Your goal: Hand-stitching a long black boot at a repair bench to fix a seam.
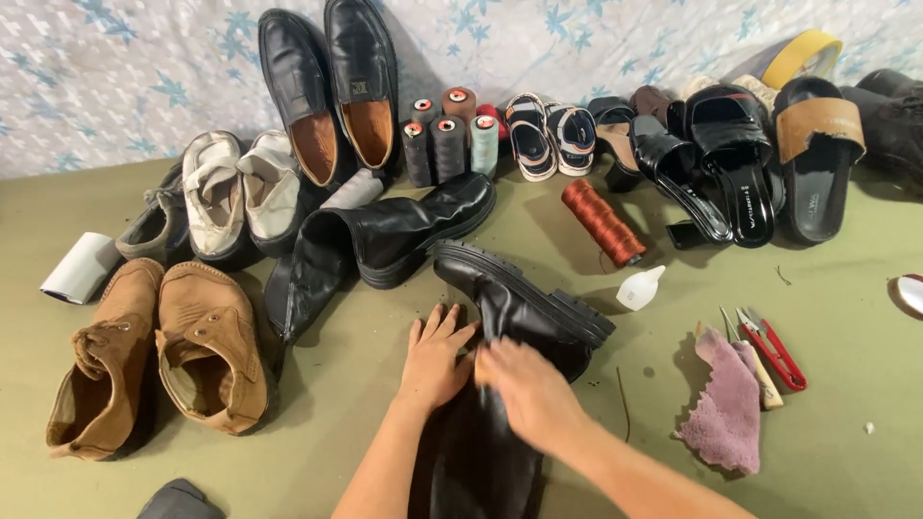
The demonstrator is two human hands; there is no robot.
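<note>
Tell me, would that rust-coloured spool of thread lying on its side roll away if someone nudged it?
Probably. The rust-coloured spool lies on its side on the flat green mat, and its rounded shape would likely roll, perhaps in a curve if tapered. It looks fully wound, so fairly firm and light. A loose thread end might trail.

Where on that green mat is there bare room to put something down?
Bare mat lies right of the red snips and pink cloth. A smaller bare patch sits between the tan shoes and the left hand. The back row along the wall is packed with shoes, sandals and thread cones.
</note>
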